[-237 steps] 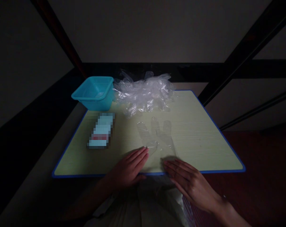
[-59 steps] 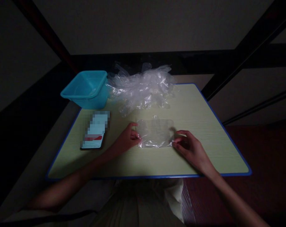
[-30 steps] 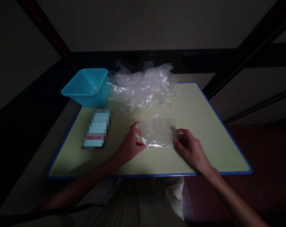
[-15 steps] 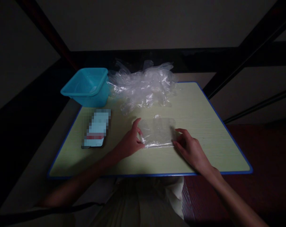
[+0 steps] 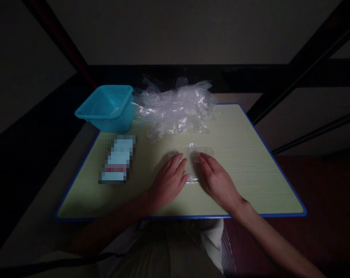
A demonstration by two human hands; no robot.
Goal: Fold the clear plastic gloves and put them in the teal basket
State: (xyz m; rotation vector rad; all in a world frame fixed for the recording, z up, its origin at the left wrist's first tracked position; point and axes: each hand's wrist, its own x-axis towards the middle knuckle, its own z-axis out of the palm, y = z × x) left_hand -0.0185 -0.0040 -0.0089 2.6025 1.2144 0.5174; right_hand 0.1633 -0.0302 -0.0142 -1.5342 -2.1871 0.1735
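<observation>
A thin clear plastic piece [image 5: 192,168], which looks like a folded disposable glove, lies flat on the table in front of me. My left hand [image 5: 169,179] lies palm down over its left part, fingers stretched out and slightly apart. Over the right part rests my right hand [image 5: 217,179], its fingers extended and pointing forward and left; its thumb is hidden. Neither hand grips the plastic, and both cover much of it. Behind it is a loose heap of clear disposable plastic gloves [image 5: 177,110] with finger-like ends sticking out.
A blue plastic basin [image 5: 111,123] stands at the back left, beside the heap. A phone [image 5: 118,158] with a blurred-out lit screen lies left of my left hand. The pale table [image 5: 250,173] has a blue edge. Dark bars stand around it.
Both hands have moved inward from the side edges of the plastic piece, from a curled hold to lying over it. The heap, basin and phone have stayed put.
</observation>
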